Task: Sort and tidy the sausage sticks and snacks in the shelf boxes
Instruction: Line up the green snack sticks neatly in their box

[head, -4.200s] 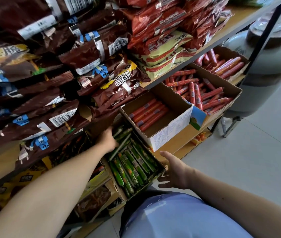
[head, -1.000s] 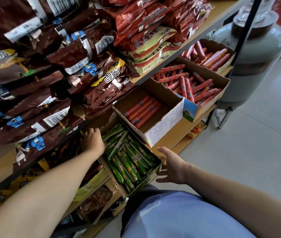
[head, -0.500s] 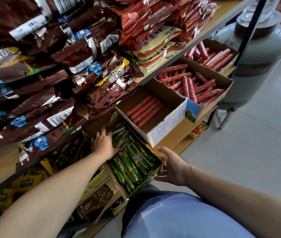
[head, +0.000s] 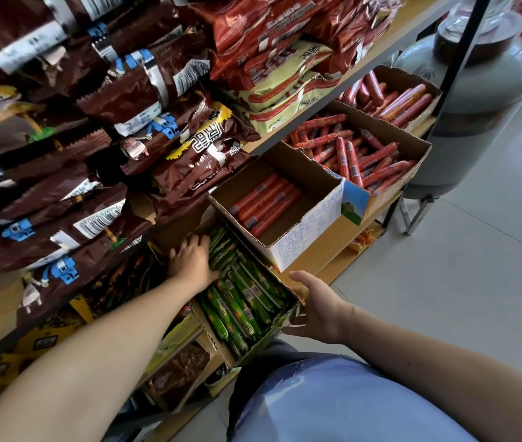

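A cardboard box (head: 280,327) pulled out from the lower shelf holds several green-wrapped sausage sticks (head: 247,298) lying lengthwise. My left hand (head: 191,260) lies inside the box at its far left end, its fingers resting flat on the green sticks there. My right hand (head: 320,306) grips the box's near right corner, thumb above the rim and fingers under it. Right of it, a white-sided box (head: 304,237) holds a few red sausage sticks (head: 264,204). Two more boxes of red sausages (head: 353,151) sit farther right.
Brown snack bags (head: 100,154) and red and cream sausage packs (head: 285,74) crowd the shelf above. A grey gas cylinder (head: 476,100) on a metal stand and a black shelf post (head: 463,52) are at the right. Grey tiled floor (head: 460,282) lies beside the shelf.
My left hand has moved from the box's far left rim onto the green sticks inside. My right hand has kept its hold on the box's near corner.
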Demonstrator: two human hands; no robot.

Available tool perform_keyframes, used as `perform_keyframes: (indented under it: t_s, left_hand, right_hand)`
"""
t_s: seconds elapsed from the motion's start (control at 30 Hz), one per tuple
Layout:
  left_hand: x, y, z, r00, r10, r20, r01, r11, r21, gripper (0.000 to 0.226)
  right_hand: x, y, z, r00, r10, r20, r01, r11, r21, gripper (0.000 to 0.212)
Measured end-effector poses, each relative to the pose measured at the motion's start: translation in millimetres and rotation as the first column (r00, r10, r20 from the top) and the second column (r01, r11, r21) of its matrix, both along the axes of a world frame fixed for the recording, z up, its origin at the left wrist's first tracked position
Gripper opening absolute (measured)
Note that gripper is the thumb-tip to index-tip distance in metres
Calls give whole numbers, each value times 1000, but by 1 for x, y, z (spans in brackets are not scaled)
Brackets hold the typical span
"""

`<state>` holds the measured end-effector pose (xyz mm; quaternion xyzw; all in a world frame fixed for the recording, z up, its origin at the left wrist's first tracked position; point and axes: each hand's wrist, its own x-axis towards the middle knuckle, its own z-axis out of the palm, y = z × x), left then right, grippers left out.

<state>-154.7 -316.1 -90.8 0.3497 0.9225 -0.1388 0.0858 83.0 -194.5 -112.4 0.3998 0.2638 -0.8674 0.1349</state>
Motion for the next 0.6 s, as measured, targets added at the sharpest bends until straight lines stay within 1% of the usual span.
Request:
perform_keyframes:
  t_s: [0.07, 0.13, 0.23, 0.3, 0.4, 0.43, 0.5, 0.6]
  left_hand:
    - [-1, -1, -1, 997, 1, -71, -4, 999, -36, 75]
    - [0, 0, -1, 990, -39, -134, 32, 998, -50, 70]
    - [2, 2, -1, 978, -100, -182, 91, 994, -59, 58]
    - [-2, 0, -2, 989, -58, -133, 55, 998, -26, 50]
    - [-9, -4, -4, 999, 4, 49, -6, 999, 42, 43]
    - [-11, -6, -5, 998, -3, 67, 0, 999, 45, 38]
    - [-15, -8, -4, 999, -25, 46, 23, 998, 50, 28]
    - [-17, -9, 0, 999, -49, -6, 49, 997, 51, 26]
  right_hand:
    - [-1, 0, 1, 1000, 4, -1, -4, 1000, 3, 59]
    - [-2, 1, 0, 1000, 3, 0, -3, 1000, 10, 59]
    - [-2, 3, 0, 1000, -1, 10, 1, 1000, 1, 60]
    - [-3, 4, 0, 1000, -2, 8, 2, 1000, -7, 60]
    - [-1, 6, -3, 1000, -7, 9, 7, 1000, -16, 61]
    - [-1, 7, -4, 1000, -6, 10, 6, 1000, -18, 61]
    - [0, 8, -5, 1000, -7, 13, 7, 1000, -25, 61]
    - [-1, 8, -5, 1000, -1, 13, 2, 1000, -20, 61]
